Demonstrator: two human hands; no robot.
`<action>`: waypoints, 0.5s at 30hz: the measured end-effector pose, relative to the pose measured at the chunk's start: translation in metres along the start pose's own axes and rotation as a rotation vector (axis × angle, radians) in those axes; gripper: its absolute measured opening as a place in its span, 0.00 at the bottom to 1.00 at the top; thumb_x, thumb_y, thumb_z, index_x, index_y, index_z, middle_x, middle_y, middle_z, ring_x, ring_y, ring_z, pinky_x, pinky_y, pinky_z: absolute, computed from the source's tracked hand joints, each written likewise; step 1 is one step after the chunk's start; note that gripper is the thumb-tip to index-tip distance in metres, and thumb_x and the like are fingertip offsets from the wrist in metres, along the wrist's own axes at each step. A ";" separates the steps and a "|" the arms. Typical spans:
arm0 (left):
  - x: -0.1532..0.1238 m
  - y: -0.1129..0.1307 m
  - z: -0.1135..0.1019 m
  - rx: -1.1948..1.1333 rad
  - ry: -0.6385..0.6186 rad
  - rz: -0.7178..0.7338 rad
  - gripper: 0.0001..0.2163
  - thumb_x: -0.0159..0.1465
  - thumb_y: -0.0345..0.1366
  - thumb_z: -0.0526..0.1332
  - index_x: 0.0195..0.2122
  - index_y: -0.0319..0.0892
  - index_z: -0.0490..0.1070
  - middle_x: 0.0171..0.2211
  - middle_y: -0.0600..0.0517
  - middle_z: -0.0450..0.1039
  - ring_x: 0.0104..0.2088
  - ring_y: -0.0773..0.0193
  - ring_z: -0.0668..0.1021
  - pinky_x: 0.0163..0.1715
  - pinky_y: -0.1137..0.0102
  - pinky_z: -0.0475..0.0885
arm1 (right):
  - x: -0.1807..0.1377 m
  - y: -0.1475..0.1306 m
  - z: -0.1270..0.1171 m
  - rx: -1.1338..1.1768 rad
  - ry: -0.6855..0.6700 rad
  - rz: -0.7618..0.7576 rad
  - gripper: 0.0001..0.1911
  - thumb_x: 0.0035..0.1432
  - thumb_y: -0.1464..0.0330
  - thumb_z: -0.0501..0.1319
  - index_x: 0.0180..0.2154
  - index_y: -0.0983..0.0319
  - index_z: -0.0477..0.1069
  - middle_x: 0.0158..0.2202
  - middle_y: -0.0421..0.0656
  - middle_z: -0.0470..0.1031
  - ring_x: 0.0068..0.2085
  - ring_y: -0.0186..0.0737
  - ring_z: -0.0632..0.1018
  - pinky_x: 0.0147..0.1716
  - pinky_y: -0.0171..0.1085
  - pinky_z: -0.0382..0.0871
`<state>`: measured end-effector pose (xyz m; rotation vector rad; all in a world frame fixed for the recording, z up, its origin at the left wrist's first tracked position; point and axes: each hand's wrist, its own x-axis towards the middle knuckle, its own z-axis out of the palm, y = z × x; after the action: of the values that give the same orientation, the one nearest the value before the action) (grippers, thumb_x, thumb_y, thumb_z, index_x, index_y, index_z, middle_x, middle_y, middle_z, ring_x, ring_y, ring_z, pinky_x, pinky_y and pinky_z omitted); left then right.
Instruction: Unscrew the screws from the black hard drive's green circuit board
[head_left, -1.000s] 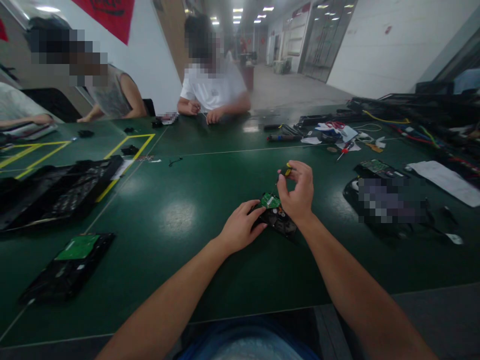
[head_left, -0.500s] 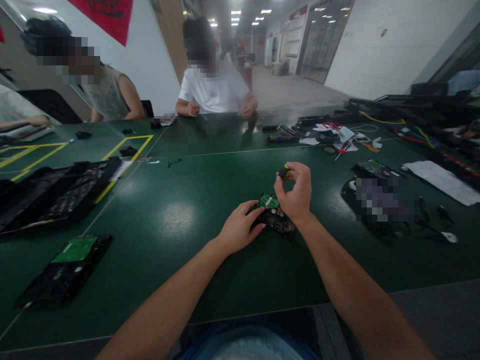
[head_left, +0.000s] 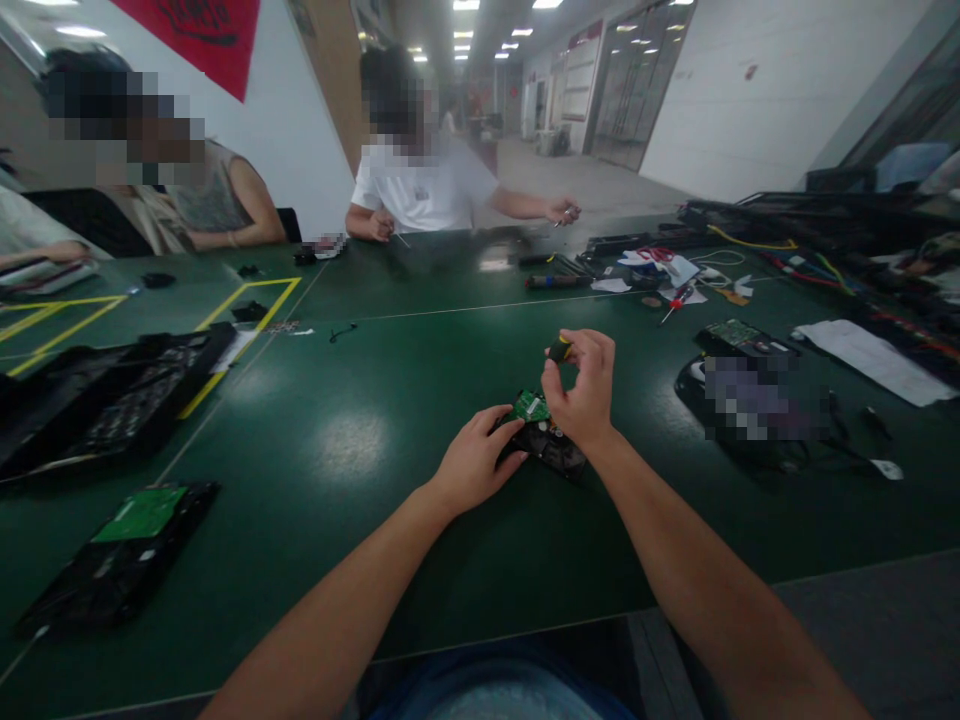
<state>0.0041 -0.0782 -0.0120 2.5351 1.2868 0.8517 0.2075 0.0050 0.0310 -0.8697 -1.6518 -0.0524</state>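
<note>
A small black device casing (head_left: 553, 449) with a green circuit board (head_left: 532, 406) lies on the table in front of me. My left hand (head_left: 478, 455) grips the casing's left side, thumb at the near edge and fingers at the board. Above the board, my right hand (head_left: 587, 385) pinches the dark and yellow handle of a screwdriver (head_left: 559, 348), held upright. Its tip is too small to make out against the board, so I cannot tell whether it touches.
Another black casing with a green board (head_left: 142, 513) lies at the front left, behind it a large black shell (head_left: 112, 400). At right are a circuit board unit (head_left: 746, 338), a white sheet (head_left: 874, 358) and a red screwdriver (head_left: 677, 302). A co-worker (head_left: 420, 190) sits opposite.
The co-worker opposite has stretched an arm out toward the right over the table. My hands keep nearly the same pose on the casing and screwdriver; the view has shifted slightly.
</note>
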 end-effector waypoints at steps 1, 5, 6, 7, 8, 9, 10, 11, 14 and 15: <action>0.000 0.000 0.000 0.002 -0.001 0.001 0.22 0.73 0.43 0.63 0.65 0.43 0.70 0.66 0.37 0.67 0.65 0.43 0.72 0.63 0.45 0.74 | 0.000 0.000 0.000 0.000 -0.001 0.003 0.24 0.66 0.67 0.63 0.61 0.55 0.64 0.56 0.51 0.64 0.54 0.50 0.74 0.44 0.50 0.83; 0.000 -0.001 0.001 0.008 -0.009 0.003 0.22 0.73 0.43 0.63 0.65 0.42 0.70 0.66 0.36 0.67 0.66 0.43 0.72 0.63 0.45 0.73 | 0.000 0.001 0.000 -0.054 0.018 0.033 0.22 0.66 0.63 0.66 0.60 0.54 0.67 0.53 0.50 0.65 0.51 0.49 0.75 0.44 0.49 0.83; 0.000 -0.001 0.001 0.007 -0.009 0.000 0.22 0.72 0.43 0.63 0.65 0.43 0.70 0.66 0.37 0.67 0.66 0.43 0.72 0.63 0.45 0.74 | 0.000 0.002 0.000 -0.063 0.019 0.041 0.22 0.67 0.63 0.65 0.60 0.54 0.67 0.53 0.50 0.65 0.51 0.49 0.75 0.44 0.49 0.83; 0.000 -0.001 0.001 0.005 -0.009 -0.003 0.22 0.72 0.43 0.63 0.65 0.43 0.70 0.66 0.37 0.67 0.66 0.43 0.72 0.63 0.45 0.74 | 0.000 0.002 0.000 -0.064 0.020 0.047 0.22 0.68 0.64 0.63 0.61 0.54 0.66 0.54 0.50 0.65 0.51 0.48 0.75 0.44 0.50 0.83; 0.000 -0.001 0.001 0.005 -0.009 -0.006 0.22 0.72 0.43 0.63 0.65 0.43 0.70 0.66 0.37 0.67 0.66 0.43 0.72 0.63 0.45 0.74 | 0.000 0.002 0.000 -0.058 0.019 0.049 0.23 0.68 0.65 0.62 0.62 0.54 0.65 0.55 0.51 0.64 0.51 0.48 0.76 0.44 0.50 0.83; 0.000 -0.001 0.001 0.005 -0.010 -0.008 0.22 0.72 0.43 0.63 0.65 0.43 0.70 0.66 0.37 0.67 0.66 0.43 0.72 0.63 0.46 0.74 | 0.000 0.003 0.000 -0.046 0.017 0.045 0.23 0.69 0.66 0.61 0.64 0.55 0.64 0.56 0.52 0.64 0.51 0.48 0.76 0.45 0.50 0.83; 0.000 -0.001 0.001 0.006 -0.011 -0.008 0.22 0.72 0.43 0.63 0.65 0.42 0.70 0.66 0.36 0.67 0.66 0.43 0.72 0.63 0.46 0.73 | 0.000 0.003 0.000 -0.033 0.014 0.039 0.24 0.69 0.67 0.60 0.64 0.55 0.63 0.57 0.52 0.63 0.51 0.48 0.76 0.46 0.51 0.83; 0.000 -0.001 0.001 0.008 -0.011 -0.008 0.22 0.73 0.43 0.63 0.65 0.42 0.70 0.66 0.36 0.67 0.66 0.43 0.72 0.63 0.46 0.73 | 0.000 0.003 0.000 -0.021 0.008 0.034 0.24 0.69 0.67 0.59 0.65 0.55 0.62 0.58 0.52 0.63 0.52 0.48 0.76 0.46 0.51 0.83; 0.000 0.000 0.000 0.006 -0.010 -0.005 0.22 0.72 0.43 0.63 0.65 0.44 0.70 0.66 0.37 0.67 0.66 0.43 0.72 0.63 0.45 0.73 | 0.000 0.002 0.000 -0.023 0.000 0.037 0.24 0.69 0.66 0.60 0.64 0.55 0.63 0.58 0.52 0.64 0.53 0.49 0.76 0.45 0.50 0.83; 0.000 0.000 0.000 0.003 -0.010 -0.004 0.22 0.72 0.43 0.63 0.66 0.44 0.69 0.66 0.38 0.67 0.66 0.43 0.72 0.63 0.45 0.73 | 0.000 0.001 0.000 -0.033 0.001 0.045 0.24 0.68 0.65 0.62 0.63 0.55 0.63 0.57 0.52 0.64 0.53 0.49 0.75 0.43 0.50 0.83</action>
<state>0.0040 -0.0780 -0.0123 2.5350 1.2907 0.8353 0.2083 0.0058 0.0306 -0.9315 -1.6337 -0.0492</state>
